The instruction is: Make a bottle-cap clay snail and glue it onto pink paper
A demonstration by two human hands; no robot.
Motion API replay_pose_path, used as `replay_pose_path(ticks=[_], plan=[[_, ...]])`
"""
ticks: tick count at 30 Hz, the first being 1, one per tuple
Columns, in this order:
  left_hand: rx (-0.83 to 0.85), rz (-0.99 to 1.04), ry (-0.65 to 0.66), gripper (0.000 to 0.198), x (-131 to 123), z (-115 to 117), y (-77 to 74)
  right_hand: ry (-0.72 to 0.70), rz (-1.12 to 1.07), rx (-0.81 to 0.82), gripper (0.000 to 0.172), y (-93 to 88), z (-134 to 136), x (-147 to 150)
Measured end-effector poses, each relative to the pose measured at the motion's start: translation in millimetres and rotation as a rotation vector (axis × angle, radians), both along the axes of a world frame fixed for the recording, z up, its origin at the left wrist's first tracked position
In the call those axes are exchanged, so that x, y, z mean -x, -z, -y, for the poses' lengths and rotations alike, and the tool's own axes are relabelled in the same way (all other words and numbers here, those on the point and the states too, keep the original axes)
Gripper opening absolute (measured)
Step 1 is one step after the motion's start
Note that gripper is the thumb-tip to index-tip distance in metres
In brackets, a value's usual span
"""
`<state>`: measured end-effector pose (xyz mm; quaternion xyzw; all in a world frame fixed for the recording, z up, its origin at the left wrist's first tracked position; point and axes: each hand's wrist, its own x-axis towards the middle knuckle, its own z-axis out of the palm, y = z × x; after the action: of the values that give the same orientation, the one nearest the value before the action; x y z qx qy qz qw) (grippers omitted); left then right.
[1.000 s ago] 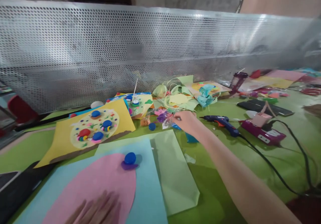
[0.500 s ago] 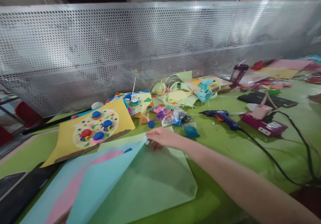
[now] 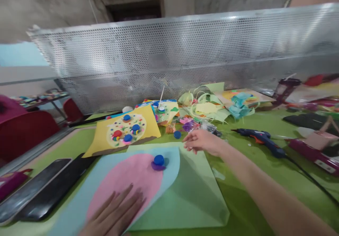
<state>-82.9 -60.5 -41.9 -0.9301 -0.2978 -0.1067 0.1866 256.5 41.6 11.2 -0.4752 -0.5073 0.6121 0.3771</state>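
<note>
My left hand (image 3: 116, 213) lies flat, fingers spread, on a pink oval (image 3: 124, 183) on a light blue sheet of paper (image 3: 87, 179). A blue disc (image 3: 159, 159) with a purple piece under it sits at the oval's upper right. The blue sheet's right edge curls up over a pale green sheet (image 3: 185, 193). Just past the blue sheet's far right corner, my right hand (image 3: 200, 141) hovers over the green sheet's far edge. Its fingers are loosely bent and apart, with nothing visible in them.
A yellow decorated card (image 3: 100, 133) stands behind the sheets, near a loose blue disc (image 3: 177, 134) and small bags (image 3: 208, 126). A glue gun (image 3: 261, 139) with its cord and a purple power strip (image 3: 312, 155) lie right. Phones (image 3: 53, 185) lie left.
My right hand has let go of the blue sheet's lifted corner, which has dropped back, uncovering the pink oval and blue disc. My left hand now shows on the oval. The view has turned left.
</note>
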Motion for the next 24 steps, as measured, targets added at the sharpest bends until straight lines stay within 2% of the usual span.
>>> replay_pose_path(ticks=[4, 7, 10, 14, 16, 17, 20, 22, 24], plan=[[0.099, 0.068, 0.003, 0.068, -34.5, 5.6, -12.4, 0.139, -0.110, -0.075, 0.020, -6.8, -2.6, -14.4], [0.217, 0.021, -0.008, 0.069, -53.7, 5.2, -20.8, 0.190, -0.166, -0.102, 0.025, -10.9, -0.8, -21.5], [0.348, 0.002, -0.004, 0.079, -63.9, 4.0, -41.2, 0.192, -0.195, -0.127, 0.031, -17.9, 4.0, -25.4], [0.456, 0.188, 0.036, 0.087, -69.3, -0.9, -68.2, 0.179, -0.272, -0.153, 0.038, -27.0, 9.7, -25.8], [0.591, 0.365, 0.047, 0.084, -73.3, -8.7, -71.1, 0.215, -0.319, -0.146, 0.036, -29.8, 11.6, -24.6], [0.712, 0.494, 0.065, 0.078, -76.5, -14.5, -69.7, 0.245, -0.335, -0.142, 0.034, -30.9, 12.4, -23.9], [1.221, 1.031, 0.213, 0.060, -90.0, -38.6, -59.3, 0.336, -0.354, -0.147, 0.027, -33.5, 14.2, -22.7], [1.488, 1.355, 0.335, 0.064, -98.3, -56.0, -51.9, 0.383, -0.364, -0.153, 0.024, -35.1, 14.6, -24.4], [1.641, 1.535, 0.397, 0.070, -101.6, -69.6, -46.0, 0.428, -0.379, -0.175, 0.021, -36.6, 14.0, -29.8]])
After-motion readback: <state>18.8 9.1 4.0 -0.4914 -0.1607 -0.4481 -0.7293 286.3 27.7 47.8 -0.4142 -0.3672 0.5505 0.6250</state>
